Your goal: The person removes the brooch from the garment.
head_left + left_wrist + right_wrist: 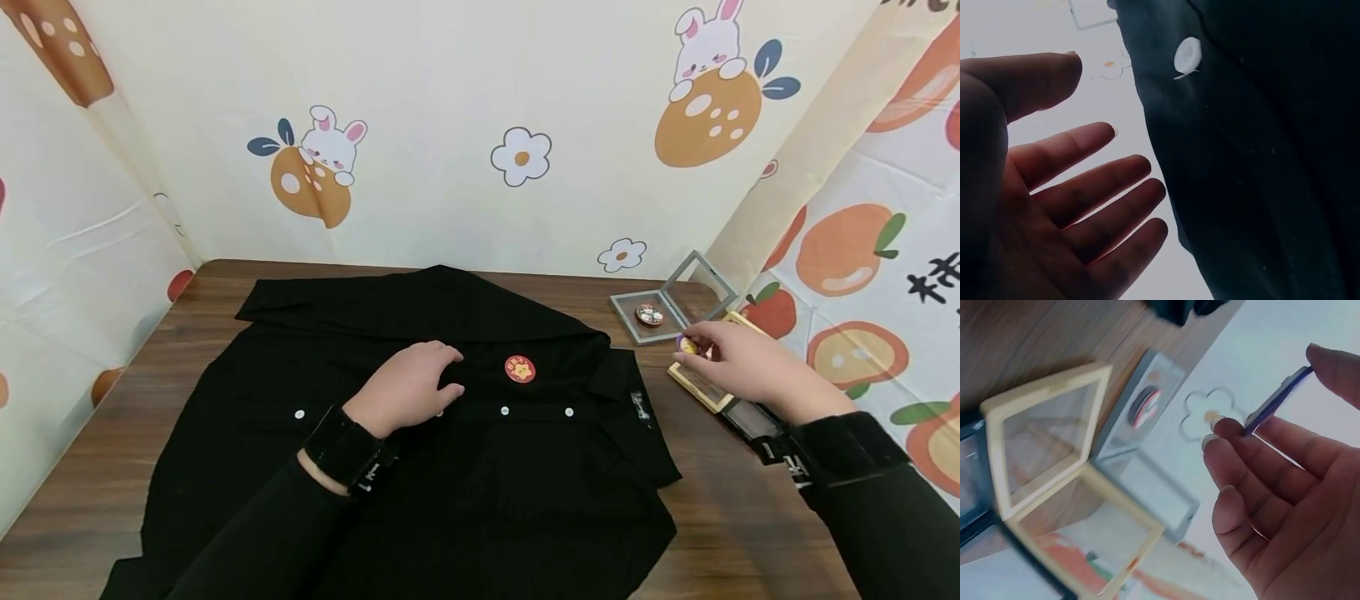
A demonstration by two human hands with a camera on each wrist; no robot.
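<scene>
My right hand pinches a small flat purple-edged badge between thumb and fingertips; its face is turned mostly edge-on in the right wrist view. Below that hand lies an opened cream-framed case with clear panels, where no badge shows. A black shirt lies spread on the table, with several white buttons along its front. On it sits a round red badge with a yellow star-like figure. Over the shirt is my left hand, holding nothing, its fingers loosely extended in the left wrist view.
Behind my right hand an opened grey case holds a round dark badge. A black-framed case lies partly under the right wrist. The wooden table meets patterned cloth walls at the back and sides.
</scene>
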